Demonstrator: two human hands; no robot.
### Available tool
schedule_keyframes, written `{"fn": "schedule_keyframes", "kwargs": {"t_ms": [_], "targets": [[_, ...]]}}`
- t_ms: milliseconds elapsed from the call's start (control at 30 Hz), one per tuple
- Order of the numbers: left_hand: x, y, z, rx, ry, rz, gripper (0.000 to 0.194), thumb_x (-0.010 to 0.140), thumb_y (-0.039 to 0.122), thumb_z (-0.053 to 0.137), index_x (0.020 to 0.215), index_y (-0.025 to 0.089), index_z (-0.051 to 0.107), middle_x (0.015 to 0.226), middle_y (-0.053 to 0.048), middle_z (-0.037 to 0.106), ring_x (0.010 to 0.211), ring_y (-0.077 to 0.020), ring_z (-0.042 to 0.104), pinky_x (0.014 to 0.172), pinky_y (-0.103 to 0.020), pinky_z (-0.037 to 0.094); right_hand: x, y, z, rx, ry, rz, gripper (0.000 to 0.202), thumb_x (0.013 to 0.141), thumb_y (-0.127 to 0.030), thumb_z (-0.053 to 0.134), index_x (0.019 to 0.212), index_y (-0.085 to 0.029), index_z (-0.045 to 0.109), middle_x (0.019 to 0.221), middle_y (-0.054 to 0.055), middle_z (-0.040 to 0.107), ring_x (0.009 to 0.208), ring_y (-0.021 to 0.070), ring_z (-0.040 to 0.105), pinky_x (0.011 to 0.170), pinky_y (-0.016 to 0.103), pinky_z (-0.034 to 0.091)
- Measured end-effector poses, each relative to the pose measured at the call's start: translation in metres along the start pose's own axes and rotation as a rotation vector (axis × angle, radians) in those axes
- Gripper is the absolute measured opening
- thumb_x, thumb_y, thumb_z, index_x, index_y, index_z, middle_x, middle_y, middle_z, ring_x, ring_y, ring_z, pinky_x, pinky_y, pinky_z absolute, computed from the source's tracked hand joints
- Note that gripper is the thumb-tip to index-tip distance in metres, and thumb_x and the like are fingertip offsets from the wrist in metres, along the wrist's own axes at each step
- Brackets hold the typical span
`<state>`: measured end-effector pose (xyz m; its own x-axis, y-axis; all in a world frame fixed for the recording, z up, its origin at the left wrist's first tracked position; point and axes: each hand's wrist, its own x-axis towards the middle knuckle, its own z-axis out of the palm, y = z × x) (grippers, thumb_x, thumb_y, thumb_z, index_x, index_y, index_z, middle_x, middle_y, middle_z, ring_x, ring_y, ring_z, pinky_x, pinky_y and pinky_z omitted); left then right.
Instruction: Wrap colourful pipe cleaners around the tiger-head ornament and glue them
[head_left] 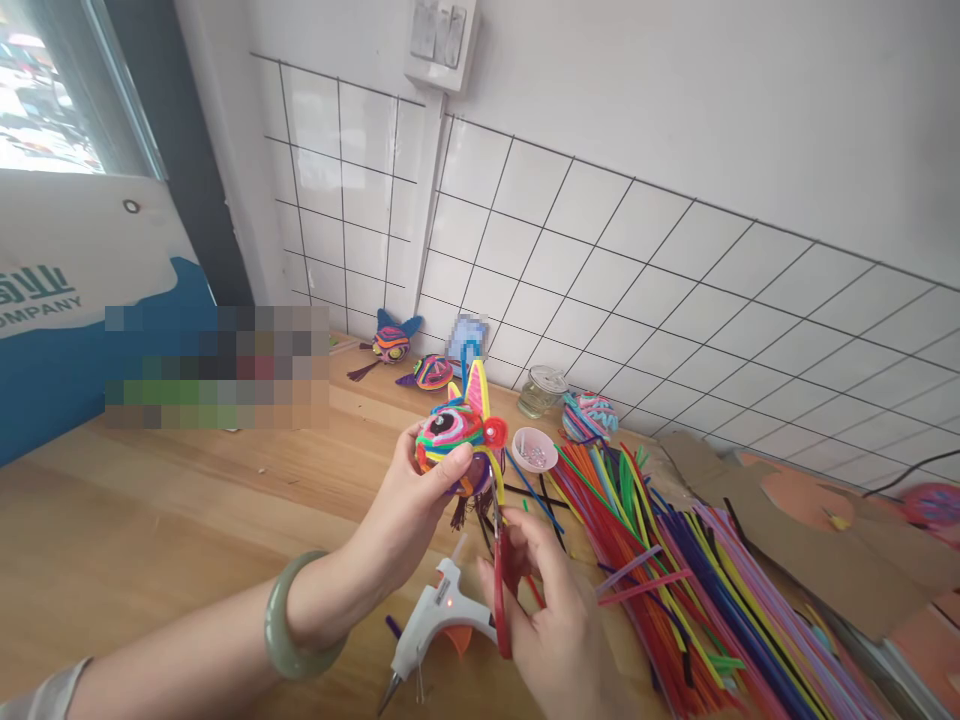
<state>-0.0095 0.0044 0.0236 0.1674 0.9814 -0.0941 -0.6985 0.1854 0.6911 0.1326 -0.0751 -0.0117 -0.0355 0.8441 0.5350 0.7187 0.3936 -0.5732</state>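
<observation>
My left hand [409, 500] is closed around a colourful pipe-cleaner animal head [450, 430], which has a big ringed eye, yellow-and-pink ears, a red curl at its side and a dark tassel below. A pair of red-handled scissors [502, 600] is gripped in my right hand [559, 610]. Its blades point up to the lower right side of the head, beside a yellow pipe cleaner [501, 485]. Whether the blades touch that strip I cannot tell. Under my hands, a white glue gun [435, 620] lies on the wooden table.
Bundles of pipe cleaners [720, 590] spread over the right side, beside brown cardboard [810, 530]. Behind stand a pink bowl [535, 450] of small beads, a glass jar [541, 390] and finished pieces [392, 340] along the gridded wall. Some areas are pixelated.
</observation>
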Motion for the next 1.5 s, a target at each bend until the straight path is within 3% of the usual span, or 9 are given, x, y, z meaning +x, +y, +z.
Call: {"fn": "schedule_keyframes", "kwargs": {"t_ms": [233, 433, 800, 1033, 1267, 1500], "targets": [[-0.003, -0.004, 0.0, 0.034, -0.035, -0.029, 0.057, 0.062, 0.033, 0.089, 0.107, 0.02, 0.057, 0.106, -0.007, 0.067, 0.093, -0.0222, 0.063, 0.084, -0.035, 0.046, 0.008, -0.007, -0.001, -0.152, 0.088, -0.114, 0.025, 0.096, -0.023, 0.05, 0.119, -0.018, 0.053, 0.091, 0.007, 0.072, 0.065, 0.0152, 0.07, 0.062, 0.026, 0.059], [-0.002, -0.005, 0.0, 0.009, -0.026, -0.035, 0.056, 0.062, 0.033, 0.088, 0.106, 0.02, 0.055, 0.108, -0.008, 0.067, 0.093, -0.0212, 0.063, 0.082, -0.033, 0.047, 0.01, -0.009, -0.004, -0.19, 0.095, -0.166, 0.024, 0.096, -0.021, 0.049, 0.12, -0.017, 0.053, 0.1, 0.01, 0.073, 0.078, 0.0167, 0.074, 0.068, 0.025, 0.061], [-0.001, -0.004, 0.001, 0.014, 0.042, 0.055, 0.059, 0.06, 0.031, 0.089, 0.107, 0.022, 0.053, 0.105, -0.005, 0.067, 0.093, -0.0191, 0.063, 0.083, -0.032, 0.046, 0.008, -0.008, -0.008, -0.196, 0.099, -0.165, 0.026, 0.098, -0.026, 0.048, 0.122, -0.017, 0.054, 0.097, 0.011, 0.074, 0.076, 0.0184, 0.074, 0.059, 0.025, 0.061], [-0.004, -0.01, 0.0, 0.048, 0.015, 0.037, 0.066, 0.057, 0.035, 0.091, 0.109, 0.021, 0.053, 0.106, -0.006, 0.065, 0.089, -0.0182, 0.061, 0.083, -0.033, 0.046, 0.007, -0.004, -0.006, -0.267, 0.131, -0.174, 0.027, 0.097, -0.025, 0.049, 0.123, -0.017, 0.054, 0.104, 0.012, 0.073, 0.09, 0.0223, 0.074, 0.071, 0.033, 0.063], [-0.006, -0.008, 0.001, -0.003, -0.011, -0.032, 0.053, 0.063, 0.032, 0.088, 0.105, 0.021, 0.058, 0.106, -0.007, 0.068, 0.096, -0.0214, 0.063, 0.085, -0.034, 0.048, 0.011, -0.005, -0.009, -0.497, 0.154, -0.255, 0.03, 0.101, -0.025, 0.043, 0.127, -0.017, 0.055, 0.1, 0.012, 0.071, 0.088, 0.025, 0.072, 0.068, 0.036, 0.06], [-0.007, -0.006, 0.001, -0.073, -0.025, -0.151, 0.037, 0.068, 0.032, 0.085, 0.097, 0.021, 0.065, 0.102, -0.006, 0.07, 0.108, -0.0267, 0.062, 0.087, -0.036, 0.049, 0.015, 0.001, -0.017, -0.501, 0.106, -0.304, 0.033, 0.099, -0.015, 0.046, 0.131, -0.016, 0.053, 0.092, 0.01, 0.067, 0.083, 0.023, 0.069, 0.066, 0.033, 0.056]]}}
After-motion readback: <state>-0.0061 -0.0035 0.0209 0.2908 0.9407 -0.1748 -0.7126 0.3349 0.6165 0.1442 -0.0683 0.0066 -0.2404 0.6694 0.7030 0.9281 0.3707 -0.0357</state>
